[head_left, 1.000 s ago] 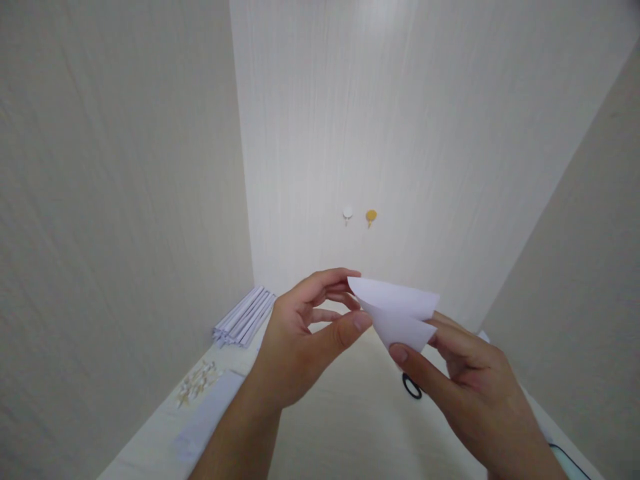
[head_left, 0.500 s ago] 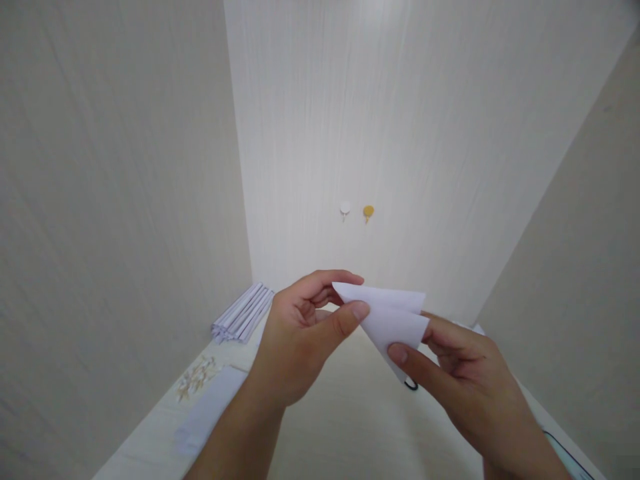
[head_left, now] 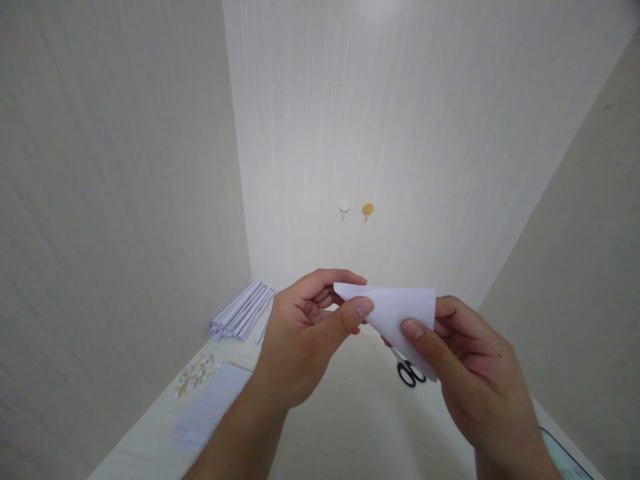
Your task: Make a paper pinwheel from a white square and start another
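A small piece of white paper (head_left: 395, 303), folded or rolled to a point at its left end, is held above the table between both hands. My left hand (head_left: 305, 333) pinches that pointed end between thumb and fingers. At the wider right end, my right hand (head_left: 475, 367) grips the paper, its thumb on the near face and its other fingers behind, partly hidden. Below the paper, black-handled scissors (head_left: 407, 375) lie on the table, their blades partly covered by the paper.
A bundle of rolled white paper strips (head_left: 243, 310) lies at the back left. In front of it are a pile of small white and tan pieces (head_left: 195, 375) and white sheets (head_left: 215, 403). White (head_left: 345, 207) and yellow (head_left: 368, 209) hooks are on the wall. A dark-edged item (head_left: 565, 453) sits at the lower right.
My right hand has moved slightly right and up, and the paper's two separate edges now lie together as one. More of the scissors shows. My left hand has hardly moved.
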`<action>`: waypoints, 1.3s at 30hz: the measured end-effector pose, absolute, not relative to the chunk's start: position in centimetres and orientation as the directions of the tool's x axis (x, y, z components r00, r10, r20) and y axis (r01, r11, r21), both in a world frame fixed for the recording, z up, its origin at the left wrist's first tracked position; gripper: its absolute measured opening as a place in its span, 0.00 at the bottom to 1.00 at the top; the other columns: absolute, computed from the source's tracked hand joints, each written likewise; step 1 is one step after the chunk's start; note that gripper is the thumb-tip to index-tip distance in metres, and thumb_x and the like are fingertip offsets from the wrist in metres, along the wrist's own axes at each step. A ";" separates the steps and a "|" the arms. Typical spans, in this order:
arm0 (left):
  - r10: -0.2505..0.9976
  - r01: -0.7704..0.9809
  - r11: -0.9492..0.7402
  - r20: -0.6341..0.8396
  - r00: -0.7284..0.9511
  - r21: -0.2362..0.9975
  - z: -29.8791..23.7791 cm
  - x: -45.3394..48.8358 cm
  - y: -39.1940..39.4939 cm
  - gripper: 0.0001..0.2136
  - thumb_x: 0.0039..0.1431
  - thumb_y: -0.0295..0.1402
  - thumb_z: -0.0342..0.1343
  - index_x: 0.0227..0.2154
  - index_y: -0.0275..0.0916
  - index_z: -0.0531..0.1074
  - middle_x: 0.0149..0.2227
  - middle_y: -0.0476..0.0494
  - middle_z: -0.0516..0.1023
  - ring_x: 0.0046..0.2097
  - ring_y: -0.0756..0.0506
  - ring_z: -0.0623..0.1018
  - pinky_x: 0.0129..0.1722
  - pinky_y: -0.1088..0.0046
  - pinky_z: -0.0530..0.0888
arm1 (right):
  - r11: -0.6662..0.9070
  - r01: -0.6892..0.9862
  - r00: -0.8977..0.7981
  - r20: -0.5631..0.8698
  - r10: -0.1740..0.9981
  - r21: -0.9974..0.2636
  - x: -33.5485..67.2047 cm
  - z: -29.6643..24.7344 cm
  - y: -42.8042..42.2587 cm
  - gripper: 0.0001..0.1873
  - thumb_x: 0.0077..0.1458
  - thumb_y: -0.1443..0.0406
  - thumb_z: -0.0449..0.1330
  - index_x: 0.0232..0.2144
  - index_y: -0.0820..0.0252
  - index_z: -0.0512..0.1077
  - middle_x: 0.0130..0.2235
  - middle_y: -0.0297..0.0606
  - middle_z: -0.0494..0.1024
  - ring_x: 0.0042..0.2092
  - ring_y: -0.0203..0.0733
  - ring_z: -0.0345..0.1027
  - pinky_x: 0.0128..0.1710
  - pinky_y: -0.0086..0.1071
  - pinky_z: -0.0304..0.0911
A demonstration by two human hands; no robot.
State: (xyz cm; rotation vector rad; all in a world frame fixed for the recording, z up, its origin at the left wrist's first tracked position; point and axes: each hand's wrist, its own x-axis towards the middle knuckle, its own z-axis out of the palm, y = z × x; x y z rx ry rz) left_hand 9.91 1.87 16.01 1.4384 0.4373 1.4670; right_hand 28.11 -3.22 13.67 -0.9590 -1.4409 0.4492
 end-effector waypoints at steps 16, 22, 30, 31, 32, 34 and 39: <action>0.791 -0.333 -0.530 0.596 0.136 0.780 16.2 10.1 0.6 0.06 0.54 0.32 0.69 0.35 0.43 0.80 0.31 0.50 0.81 0.32 0.52 0.78 0.31 0.79 0.74 | 0.683 0.053 0.228 0.674 0.702 -0.729 27.1 14.6 -4.1 0.11 0.62 0.69 0.64 0.44 0.49 0.72 0.33 0.30 0.81 0.28 0.36 0.77 0.28 0.28 0.73; 0.779 -0.327 -0.551 0.614 0.131 0.768 16.2 10.3 0.6 0.06 0.54 0.32 0.69 0.35 0.42 0.80 0.32 0.49 0.81 0.33 0.51 0.78 0.32 0.77 0.74 | 0.709 0.031 0.260 0.690 0.675 -0.705 27.0 14.8 -4.3 0.12 0.60 0.70 0.64 0.44 0.49 0.72 0.32 0.29 0.78 0.29 0.37 0.78 0.30 0.29 0.74; 0.780 -0.336 -0.542 0.610 0.139 0.770 16.0 10.3 0.6 0.06 0.54 0.32 0.69 0.35 0.42 0.79 0.30 0.50 0.79 0.32 0.51 0.77 0.30 0.78 0.73 | 0.702 0.024 0.281 0.679 0.678 -0.712 26.9 15.1 -4.3 0.14 0.60 0.71 0.65 0.45 0.49 0.71 0.33 0.29 0.78 0.30 0.38 0.78 0.30 0.31 0.75; 0.781 -0.337 -0.541 0.609 0.140 0.771 16.0 10.3 0.6 0.06 0.55 0.32 0.69 0.35 0.42 0.79 0.30 0.50 0.79 0.32 0.51 0.77 0.30 0.78 0.73 | 0.702 0.027 0.278 0.680 0.678 -0.712 26.9 15.1 -4.3 0.15 0.60 0.70 0.65 0.46 0.49 0.71 0.34 0.30 0.79 0.30 0.39 0.78 0.30 0.32 0.75; 0.782 -0.337 -0.539 0.608 0.139 0.772 16.1 10.3 0.6 0.06 0.55 0.32 0.69 0.34 0.42 0.79 0.30 0.50 0.79 0.32 0.51 0.77 0.30 0.78 0.73 | 0.702 0.031 0.275 0.682 0.678 -0.711 26.9 15.1 -4.3 0.16 0.60 0.70 0.64 0.47 0.48 0.70 0.34 0.31 0.80 0.30 0.39 0.78 0.30 0.32 0.76; 0.782 -0.333 -0.541 0.608 0.139 0.772 16.1 10.3 0.5 0.06 0.55 0.32 0.69 0.34 0.42 0.79 0.30 0.50 0.80 0.32 0.51 0.77 0.30 0.78 0.73 | 0.702 0.041 0.273 0.684 0.677 -0.711 26.9 15.1 -4.3 0.17 0.60 0.70 0.64 0.49 0.48 0.70 0.35 0.32 0.80 0.30 0.39 0.78 0.30 0.32 0.76; 0.778 -0.337 -0.542 0.612 0.146 0.770 16.0 10.3 0.6 0.06 0.55 0.32 0.69 0.35 0.44 0.79 0.32 0.51 0.80 0.33 0.52 0.78 0.32 0.78 0.73 | 0.705 0.049 0.268 0.689 0.673 -0.707 26.9 15.2 -4.4 0.18 0.60 0.70 0.64 0.50 0.49 0.70 0.34 0.32 0.81 0.30 0.39 0.78 0.31 0.31 0.77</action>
